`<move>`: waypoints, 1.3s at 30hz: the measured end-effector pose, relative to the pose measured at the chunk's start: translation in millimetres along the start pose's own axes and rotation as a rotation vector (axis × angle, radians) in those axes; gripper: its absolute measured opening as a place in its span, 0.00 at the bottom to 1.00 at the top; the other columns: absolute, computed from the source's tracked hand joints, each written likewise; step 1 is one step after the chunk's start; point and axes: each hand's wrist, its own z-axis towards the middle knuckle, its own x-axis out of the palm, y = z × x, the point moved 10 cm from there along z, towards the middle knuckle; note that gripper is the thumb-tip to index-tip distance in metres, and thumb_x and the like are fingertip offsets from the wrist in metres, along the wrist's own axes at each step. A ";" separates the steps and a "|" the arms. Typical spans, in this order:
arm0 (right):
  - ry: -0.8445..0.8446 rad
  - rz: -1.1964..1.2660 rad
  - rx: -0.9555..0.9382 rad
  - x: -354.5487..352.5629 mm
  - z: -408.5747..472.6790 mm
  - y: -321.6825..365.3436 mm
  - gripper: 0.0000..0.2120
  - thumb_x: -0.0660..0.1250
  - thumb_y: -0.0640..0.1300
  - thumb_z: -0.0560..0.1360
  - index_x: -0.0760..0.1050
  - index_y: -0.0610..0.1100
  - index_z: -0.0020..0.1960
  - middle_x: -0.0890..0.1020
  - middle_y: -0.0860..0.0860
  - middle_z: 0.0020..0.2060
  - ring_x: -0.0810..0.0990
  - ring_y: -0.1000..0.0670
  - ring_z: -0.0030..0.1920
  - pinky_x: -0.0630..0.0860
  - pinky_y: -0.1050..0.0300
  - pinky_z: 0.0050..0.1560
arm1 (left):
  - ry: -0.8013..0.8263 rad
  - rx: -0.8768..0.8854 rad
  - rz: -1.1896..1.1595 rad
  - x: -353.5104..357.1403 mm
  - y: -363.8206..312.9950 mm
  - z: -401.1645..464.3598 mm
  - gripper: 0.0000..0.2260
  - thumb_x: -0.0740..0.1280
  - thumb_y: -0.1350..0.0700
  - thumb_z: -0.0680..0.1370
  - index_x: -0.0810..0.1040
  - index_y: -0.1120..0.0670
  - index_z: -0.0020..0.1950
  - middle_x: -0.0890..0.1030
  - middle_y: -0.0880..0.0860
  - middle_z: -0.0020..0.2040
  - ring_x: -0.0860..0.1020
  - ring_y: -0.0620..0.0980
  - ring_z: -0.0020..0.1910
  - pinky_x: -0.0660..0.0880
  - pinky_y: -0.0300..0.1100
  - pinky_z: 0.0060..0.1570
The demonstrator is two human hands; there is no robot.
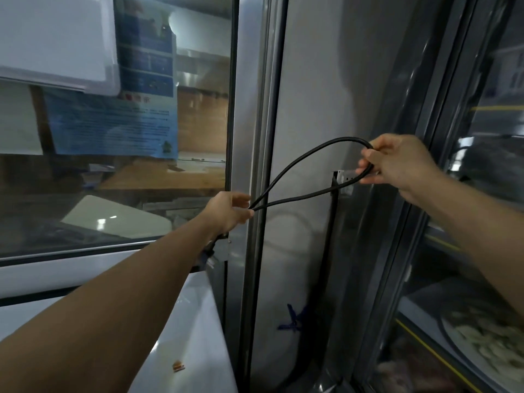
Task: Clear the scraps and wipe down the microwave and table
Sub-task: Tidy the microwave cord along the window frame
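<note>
A black power cable [300,165] is folded into a loop in front of a steel wall panel. My left hand [226,212] pinches the two strands where they cross. My right hand [397,163] grips the far bend of the loop, fingers curled round it. The cable's plug end [209,249] hangs below my left wrist. A white table top [195,321] lies under my left forearm, with a small orange scrap [178,366] on it. The microwave is out of view.
A glass window [113,137] with blue posters and a whiteboard fills the left. A steel wall panel [306,80] with a socket box [344,180] stands in the middle. A glass-door display cabinet [467,307] holding food is at the right.
</note>
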 end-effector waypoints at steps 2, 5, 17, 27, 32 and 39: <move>-0.017 0.000 -0.005 -1.5 -0.8 -5.1 0.11 0.61 0.36 0.79 0.72 0.44 0.39 0.78 0.46 0.33 0.81 0.49 0.33 0.81 0.56 0.33 | 0.023 -0.005 0.071 5.5 0.5 4.5 0.14 0.69 0.59 0.75 0.78 0.58 0.60 0.81 0.55 0.51 0.78 0.50 0.45 0.78 0.46 0.52; -0.054 -0.007 -0.017 -4.4 -3.4 -12.1 0.11 0.61 0.36 0.79 0.72 0.44 0.38 0.78 0.46 0.33 0.80 0.49 0.33 0.80 0.58 0.31 | -0.033 0.004 0.095 2.2 0.4 9.2 0.08 0.70 0.57 0.75 0.81 0.59 0.52 0.79 0.51 0.39 0.74 0.45 0.35 0.72 0.36 0.37; 0.156 -0.643 -0.300 76.9 -15.3 13.7 0.09 0.66 0.45 0.76 0.80 0.42 0.52 0.83 0.45 0.48 0.79 0.45 0.53 0.73 0.53 0.56 | 0.024 0.101 0.185 1.3 -6.8 10.2 0.08 0.70 0.58 0.75 0.82 0.57 0.52 0.83 0.55 0.48 0.80 0.53 0.51 0.76 0.48 0.58; 0.094 -0.459 -0.121 75.7 5.5 -60.4 0.09 0.61 0.40 0.79 0.78 0.45 0.44 0.78 0.49 0.41 0.75 0.49 0.43 0.67 0.61 0.44 | 0.096 0.036 0.311 3.6 63.4 12.2 0.03 0.70 0.57 0.75 0.83 0.50 0.43 0.82 0.49 0.40 0.79 0.47 0.43 0.72 0.38 0.44; 0.228 -0.601 -0.180 129.0 -2.8 -78.0 0.10 0.61 0.37 0.78 0.76 0.42 0.56 0.80 0.42 0.53 0.77 0.43 0.54 0.71 0.58 0.52 | 0.083 0.026 0.323 -14.2 68.4 15.9 0.04 0.69 0.59 0.75 0.84 0.54 0.47 0.83 0.50 0.41 0.80 0.43 0.40 0.74 0.31 0.42; 0.420 -0.465 -0.299 229.1 -36.4 -70.8 0.09 0.61 0.42 0.79 0.79 0.45 0.55 0.80 0.50 0.47 0.77 0.50 0.47 0.73 0.56 0.50 | 0.069 0.045 0.425 -18.6 67.3 19.1 0.03 0.70 0.57 0.75 0.84 0.51 0.45 0.81 0.48 0.37 0.76 0.39 0.35 0.69 0.29 0.34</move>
